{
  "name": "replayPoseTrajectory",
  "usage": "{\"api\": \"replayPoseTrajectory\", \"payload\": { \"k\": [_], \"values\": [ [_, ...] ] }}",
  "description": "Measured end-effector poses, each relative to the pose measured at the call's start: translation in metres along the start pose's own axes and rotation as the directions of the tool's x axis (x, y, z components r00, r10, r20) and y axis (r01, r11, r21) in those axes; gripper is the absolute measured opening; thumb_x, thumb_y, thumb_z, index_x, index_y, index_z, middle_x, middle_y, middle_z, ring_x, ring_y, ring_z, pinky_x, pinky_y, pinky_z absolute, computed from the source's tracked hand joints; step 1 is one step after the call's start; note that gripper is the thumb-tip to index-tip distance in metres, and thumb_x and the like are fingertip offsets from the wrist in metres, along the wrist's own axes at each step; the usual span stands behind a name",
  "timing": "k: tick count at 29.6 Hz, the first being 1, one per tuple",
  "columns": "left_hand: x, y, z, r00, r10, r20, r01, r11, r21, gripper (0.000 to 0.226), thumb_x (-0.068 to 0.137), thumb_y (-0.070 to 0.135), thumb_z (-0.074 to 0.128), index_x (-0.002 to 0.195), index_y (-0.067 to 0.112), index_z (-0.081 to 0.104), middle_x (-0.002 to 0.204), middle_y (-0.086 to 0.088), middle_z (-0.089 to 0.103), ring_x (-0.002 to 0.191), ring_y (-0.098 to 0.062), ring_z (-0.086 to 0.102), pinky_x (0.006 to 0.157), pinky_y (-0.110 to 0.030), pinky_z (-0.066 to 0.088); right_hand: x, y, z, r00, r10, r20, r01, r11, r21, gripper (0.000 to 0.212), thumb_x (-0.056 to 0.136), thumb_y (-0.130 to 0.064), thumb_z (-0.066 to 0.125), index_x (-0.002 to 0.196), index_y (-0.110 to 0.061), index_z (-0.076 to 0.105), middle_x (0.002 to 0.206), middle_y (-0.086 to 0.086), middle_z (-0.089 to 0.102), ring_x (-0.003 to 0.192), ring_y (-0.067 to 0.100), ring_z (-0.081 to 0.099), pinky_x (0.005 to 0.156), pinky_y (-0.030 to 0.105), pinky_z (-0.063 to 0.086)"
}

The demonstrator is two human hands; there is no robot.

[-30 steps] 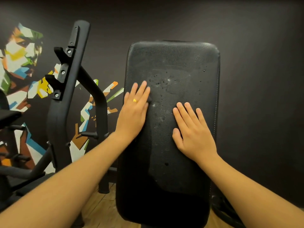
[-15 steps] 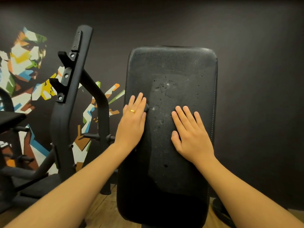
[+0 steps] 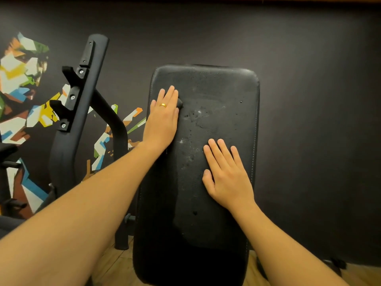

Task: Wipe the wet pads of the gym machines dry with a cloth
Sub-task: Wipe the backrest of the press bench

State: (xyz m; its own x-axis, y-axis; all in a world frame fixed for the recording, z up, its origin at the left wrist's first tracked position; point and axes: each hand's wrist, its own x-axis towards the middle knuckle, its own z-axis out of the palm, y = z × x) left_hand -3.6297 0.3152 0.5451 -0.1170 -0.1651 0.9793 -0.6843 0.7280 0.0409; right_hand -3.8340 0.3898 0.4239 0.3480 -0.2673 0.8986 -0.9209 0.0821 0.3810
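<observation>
Black pad [image 3: 218,89] wet; left hand [image 3: 162,120], right hand [image 3: 228,178] flat on it

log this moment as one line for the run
left hand flat, pressing small dark cloth on black upholstered machine pad | right hand flat on pad, empty | water droplets visible mid-pad

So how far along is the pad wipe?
Done: on the black vinyl back pad, the left strip looks darker, possibly wiped. In hand: left hand presses a dark cloth flat near its upper left; right hand rests flat lower right. Left: droplets bead across the centre.
</observation>
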Motion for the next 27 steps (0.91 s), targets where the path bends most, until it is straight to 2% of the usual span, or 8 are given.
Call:
{"api": "replayPoseTrajectory", "payload": {
  "k": [3, 5, 9, 13, 18, 21, 24, 27],
  "values": [
    [-0.032, 0.001, 0.001, 1.0, 0.0, 0.026, 0.0, 1.0, 0.009, 0.054, 0.109, 0.017, 0.036, 0.159, 0.007, 0.02, 0.168, -0.008, 0.016, 0.155, -0.029, 0.011, 0.125, -0.044, 0.014, -0.001, 0.002, -0.002, 1.0, 0.006, 0.019, -0.006, 1.0, 0.0, 0.062, 0.102, -0.035, 0.039, 0.158, -0.01, 0.03, 0.167, 0.009, 0.023, 0.156, 0.025, 0.014, 0.126, 0.05, 0.016],
    [-0.049, 0.003, -0.002, 0.995, -0.042, 0.086, 0.046, 0.998, -0.048, 0.057, 0.109, 0.019, 0.035, 0.161, 0.01, 0.014, 0.17, -0.006, 0.007, 0.156, -0.024, 0.003, 0.123, -0.037, 0.006, -0.002, 0.002, -0.003, 1.0, 0.008, 0.026, -0.009, 1.0, 0.005, 0.062, 0.102, -0.035, 0.039, 0.158, -0.01, 0.03, 0.167, 0.009, 0.023, 0.156, 0.025, 0.014, 0.126, 0.05, 0.016],
    [-0.058, 0.002, -0.023, 0.949, -0.103, 0.3, 0.207, 0.917, -0.34, 0.062, 0.11, 0.021, 0.032, 0.162, 0.022, -0.001, 0.167, 0.009, -0.018, 0.142, 0.0, -0.019, 0.117, -0.028, -0.011, 0.0, 0.001, -0.005, 0.999, 0.008, 0.044, -0.01, 1.0, 0.026, 0.062, 0.101, -0.035, 0.04, 0.157, -0.01, 0.032, 0.166, 0.009, 0.024, 0.156, 0.026, 0.014, 0.126, 0.051, 0.016],
    [-0.055, -0.02, -0.042, 0.91, -0.007, 0.415, 0.192, 0.893, -0.406, 0.06, 0.11, 0.014, 0.031, 0.162, 0.024, 0.001, 0.167, 0.014, -0.009, 0.147, 0.005, -0.011, 0.123, -0.025, -0.006, 0.0, 0.0, -0.011, 0.995, 0.029, 0.093, -0.034, 0.998, 0.057, 0.063, 0.101, -0.037, 0.037, 0.158, -0.012, 0.029, 0.168, 0.006, 0.02, 0.157, 0.023, 0.009, 0.127, 0.05, 0.008],
    [-0.058, -0.028, -0.042, 0.934, 0.033, 0.356, 0.11, 0.921, -0.375, 0.059, 0.11, 0.018, 0.039, 0.162, 0.025, 0.013, 0.167, 0.015, 0.006, 0.15, 0.003, -0.003, 0.125, -0.03, 0.001, 0.006, -0.007, -0.02, 0.986, 0.074, 0.148, -0.084, 0.994, 0.063, 0.065, 0.101, -0.039, 0.035, 0.16, -0.014, 0.025, 0.169, 0.004, 0.016, 0.157, 0.021, 0.003, 0.126, 0.044, -0.006],
    [-0.069, -0.016, -0.038, 0.948, -0.017, 0.317, 0.11, 0.955, -0.277, 0.057, 0.111, 0.021, 0.033, 0.162, 0.024, 0.008, 0.164, 0.019, 0.003, 0.148, -0.001, -0.009, 0.125, -0.038, -0.002, 0.005, -0.004, -0.021, 0.983, 0.054, 0.176, -0.064, 0.997, 0.049, 0.065, 0.102, -0.041, 0.032, 0.161, -0.016, 0.021, 0.169, 0.002, 0.011, 0.157, 0.019, -0.001, 0.126, 0.044, -0.004],
    [-0.096, -0.003, -0.03, 0.957, -0.102, 0.27, 0.168, 0.957, -0.235, 0.061, 0.11, 0.023, 0.034, 0.162, 0.021, 0.003, 0.16, 0.02, -0.004, 0.137, 0.001, -0.014, 0.12, -0.033, -0.007, -0.003, 0.007, -0.02, 0.98, -0.001, 0.199, 0.0, 1.0, 0.009, 0.065, 0.104, -0.042, 0.03, 0.162, -0.017, 0.015, 0.17, 0.001, 0.007, 0.157, 0.017, -0.006, 0.126, 0.041, -0.004],
    [-0.136, -0.003, -0.01, 0.968, -0.097, 0.23, 0.136, 0.978, -0.16, 0.068, 0.108, 0.027, 0.038, 0.161, 0.018, -0.004, 0.169, 0.007, -0.007, 0.148, -0.004, -0.016, 0.123, -0.034, -0.007, -0.013, 0.015, -0.018, 0.977, -0.051, 0.207, 0.062, 0.997, -0.049, 0.064, 0.105, -0.041, 0.028, 0.161, -0.015, 0.014, 0.17, 0.004, 0.009, 0.157, 0.02, -0.003, 0.127, 0.041, -0.001]
  ]
}}
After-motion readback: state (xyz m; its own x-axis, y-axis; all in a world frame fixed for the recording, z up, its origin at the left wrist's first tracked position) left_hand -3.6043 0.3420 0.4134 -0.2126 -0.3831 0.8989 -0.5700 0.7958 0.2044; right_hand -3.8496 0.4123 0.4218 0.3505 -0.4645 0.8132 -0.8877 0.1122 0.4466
